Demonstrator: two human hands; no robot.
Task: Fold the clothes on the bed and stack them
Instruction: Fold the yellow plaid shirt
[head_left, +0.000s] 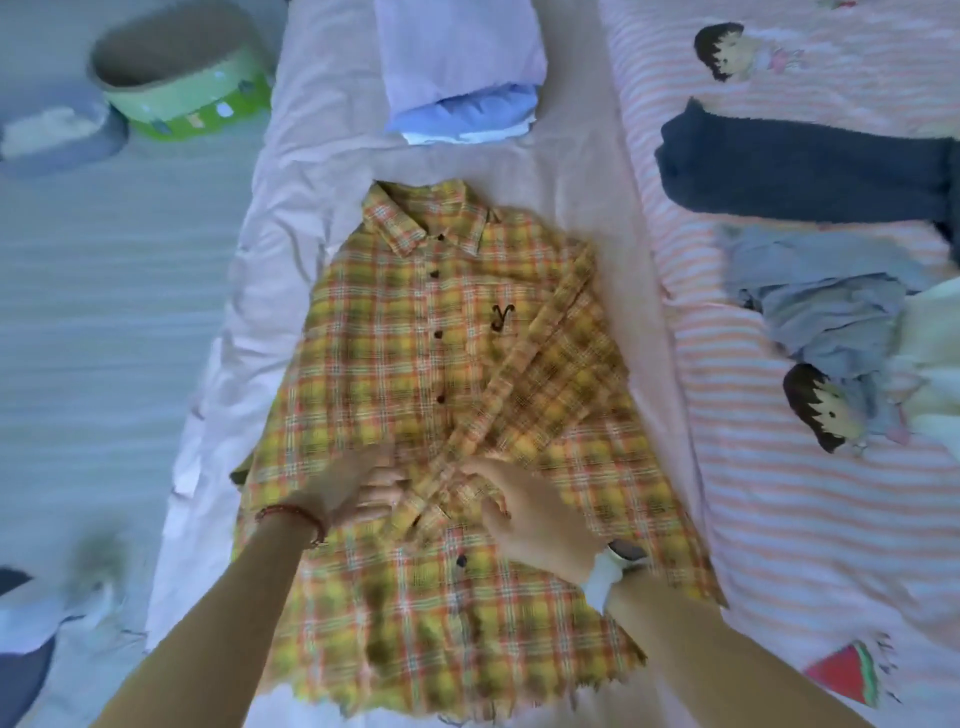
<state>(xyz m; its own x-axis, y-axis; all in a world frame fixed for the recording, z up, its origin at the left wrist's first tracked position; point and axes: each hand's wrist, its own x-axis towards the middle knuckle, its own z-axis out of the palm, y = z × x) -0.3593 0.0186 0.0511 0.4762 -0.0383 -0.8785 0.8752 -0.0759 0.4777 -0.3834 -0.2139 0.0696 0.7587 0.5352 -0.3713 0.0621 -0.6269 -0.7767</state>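
A bed is covered by a pale pink sheet (322, 171), with a pink striped cartoon-print blanket (779, 493) spread along its right side. Grey flooring is seen past the left edge, where a green round basket (182, 78) and a grey bowl-shaped item (57, 137) stand. A stack of folded clothes (462, 73) in lilac, blue and white is placed near the far edge of the sheet. On the blanket a dark navy garment (810, 171) and a crumpled grey garment (831, 301) are laid, well apart from the stack.

A yellow plaid shirt (415, 338) is spread buttoned-side up in the middle of the sheet, collar toward the far edge, its right sleeve folded diagonally across the front. Both hands are met at the sleeve's cuff, near the shirt's middle. The cuff is pinched by the curled fingers of the right hand (530, 514). The left hand (358, 483) is blurred; its fingers are seen touching the fabric beside the cuff, but whether anything is gripped cannot be told.
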